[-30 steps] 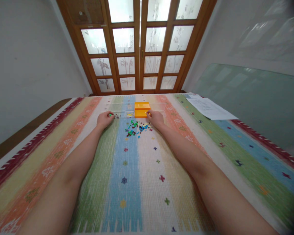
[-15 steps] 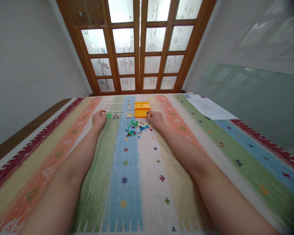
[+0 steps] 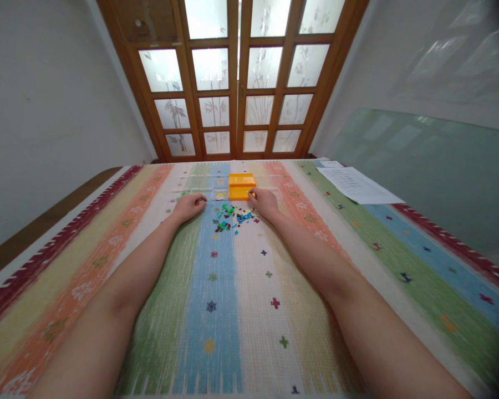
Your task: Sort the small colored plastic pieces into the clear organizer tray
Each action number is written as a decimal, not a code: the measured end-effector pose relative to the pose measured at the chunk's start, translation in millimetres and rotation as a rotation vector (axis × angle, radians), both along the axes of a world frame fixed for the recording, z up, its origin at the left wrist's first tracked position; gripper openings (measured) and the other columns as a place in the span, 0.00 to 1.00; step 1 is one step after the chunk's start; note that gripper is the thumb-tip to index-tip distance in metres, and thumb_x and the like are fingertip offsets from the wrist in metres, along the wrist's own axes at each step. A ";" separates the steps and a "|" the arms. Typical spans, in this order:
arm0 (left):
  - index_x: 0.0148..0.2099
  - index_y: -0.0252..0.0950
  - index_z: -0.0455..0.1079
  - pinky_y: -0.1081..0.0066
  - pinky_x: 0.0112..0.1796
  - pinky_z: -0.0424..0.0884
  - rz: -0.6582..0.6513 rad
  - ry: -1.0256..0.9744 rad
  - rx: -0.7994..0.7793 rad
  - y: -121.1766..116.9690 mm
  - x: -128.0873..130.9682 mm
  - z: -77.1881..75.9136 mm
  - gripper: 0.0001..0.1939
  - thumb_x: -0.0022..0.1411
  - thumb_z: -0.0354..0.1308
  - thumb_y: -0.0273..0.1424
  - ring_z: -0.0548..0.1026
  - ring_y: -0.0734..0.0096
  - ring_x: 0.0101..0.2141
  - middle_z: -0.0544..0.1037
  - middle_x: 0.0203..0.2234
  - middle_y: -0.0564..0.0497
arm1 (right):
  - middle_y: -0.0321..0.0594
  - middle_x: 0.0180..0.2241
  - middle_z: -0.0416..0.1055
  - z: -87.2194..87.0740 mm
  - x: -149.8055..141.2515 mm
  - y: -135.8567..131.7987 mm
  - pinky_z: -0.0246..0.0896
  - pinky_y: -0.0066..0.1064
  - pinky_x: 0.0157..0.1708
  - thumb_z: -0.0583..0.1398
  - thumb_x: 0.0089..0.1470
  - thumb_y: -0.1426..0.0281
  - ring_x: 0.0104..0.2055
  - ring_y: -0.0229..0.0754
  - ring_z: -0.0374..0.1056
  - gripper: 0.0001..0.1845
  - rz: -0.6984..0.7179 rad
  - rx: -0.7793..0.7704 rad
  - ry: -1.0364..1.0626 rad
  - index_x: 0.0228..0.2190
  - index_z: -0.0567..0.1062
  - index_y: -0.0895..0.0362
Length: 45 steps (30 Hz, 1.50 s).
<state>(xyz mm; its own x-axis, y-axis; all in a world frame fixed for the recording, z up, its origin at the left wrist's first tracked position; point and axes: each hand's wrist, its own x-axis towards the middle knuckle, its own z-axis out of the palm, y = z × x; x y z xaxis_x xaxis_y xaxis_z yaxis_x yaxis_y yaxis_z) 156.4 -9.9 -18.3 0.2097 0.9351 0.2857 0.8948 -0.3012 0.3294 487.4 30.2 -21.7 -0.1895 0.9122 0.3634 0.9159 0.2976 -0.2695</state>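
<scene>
My left hand (image 3: 190, 206) hovers just left of a pile of small plastic pieces (image 3: 228, 216) in green, blue, dark red and pale yellow. Its fingers are loosely bent, slightly apart, with nothing visible in them. My right hand (image 3: 265, 200) is closed at the front right corner of an orange box (image 3: 242, 180); thumb and forefinger are pressed together, and whatever they hold is too small to make out. Left of that box is a clear divided tray (image 3: 220, 183) with yellow bits in one compartment. Some green pieces (image 3: 183, 194) show at its left end, partly behind my left hand.
A striped, patterned cloth (image 3: 216, 327) covers the table. Printed white sheets (image 3: 357, 185) lie at the far right. Beyond the table are wooden doors with frosted panes (image 3: 233, 111), and a pale green glass panel (image 3: 419, 177) leans against the right wall.
My left hand has moved right, from the tray's left end toward the pile, and now covers part of the tray. My right hand has stayed by the orange box.
</scene>
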 end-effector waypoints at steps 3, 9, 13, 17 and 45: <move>0.49 0.39 0.80 0.70 0.33 0.62 -0.103 0.048 -0.046 -5.1 11.0 4.5 0.18 0.64 0.56 0.40 0.73 0.66 0.30 0.77 0.27 0.51 | 0.43 0.40 0.81 0.6 -0.3 -1.0 0.58 0.31 0.38 0.54 0.68 0.60 0.41 0.46 0.74 0.18 -0.002 0.005 -0.002 0.49 0.81 0.50; 0.46 0.41 0.81 0.70 0.33 0.62 -0.229 0.095 -0.098 -14.2 26.5 11.4 0.15 0.65 0.56 0.40 0.73 0.67 0.30 0.78 0.27 0.52 | 0.43 0.40 0.82 -0.8 0.5 -0.3 0.57 0.31 0.36 0.54 0.68 0.60 0.40 0.46 0.74 0.18 0.011 0.027 -0.008 0.48 0.81 0.50; 0.45 0.42 0.81 0.70 0.33 0.62 -0.243 0.127 -0.100 -17.2 35.2 11.5 0.14 0.64 0.58 0.39 0.73 0.67 0.29 0.78 0.27 0.52 | 0.43 0.40 0.82 -0.2 0.6 -0.7 0.56 0.31 0.36 0.54 0.68 0.59 0.40 0.46 0.74 0.18 0.011 0.021 -0.011 0.47 0.81 0.51; 0.45 0.43 0.80 0.69 0.33 0.61 -0.232 0.147 -0.094 -17.3 40.7 10.1 0.13 0.64 0.58 0.39 0.74 0.66 0.30 0.78 0.27 0.52 | 0.44 0.41 0.81 0.5 0.0 -1.4 0.57 0.31 0.36 0.53 0.69 0.59 0.41 0.47 0.74 0.18 0.004 0.013 -0.017 0.48 0.81 0.51; 0.47 0.40 0.81 0.69 0.32 0.60 0.005 0.049 0.027 2.0 3.8 -1.8 0.16 0.65 0.55 0.40 0.73 0.65 0.30 0.79 0.29 0.50 | 0.43 0.42 0.81 -3.2 0.5 2.2 0.56 0.31 0.37 0.54 0.69 0.60 0.41 0.46 0.74 0.18 0.024 0.004 -0.022 0.48 0.80 0.51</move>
<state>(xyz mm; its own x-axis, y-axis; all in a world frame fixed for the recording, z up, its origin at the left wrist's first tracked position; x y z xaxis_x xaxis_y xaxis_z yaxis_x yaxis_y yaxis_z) 160.2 -7.9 -20.0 0.2196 0.9283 0.3001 0.9110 -0.3052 0.2775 488.0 32.3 -24.9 -0.2191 0.9059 0.3625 0.9140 0.3206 -0.2485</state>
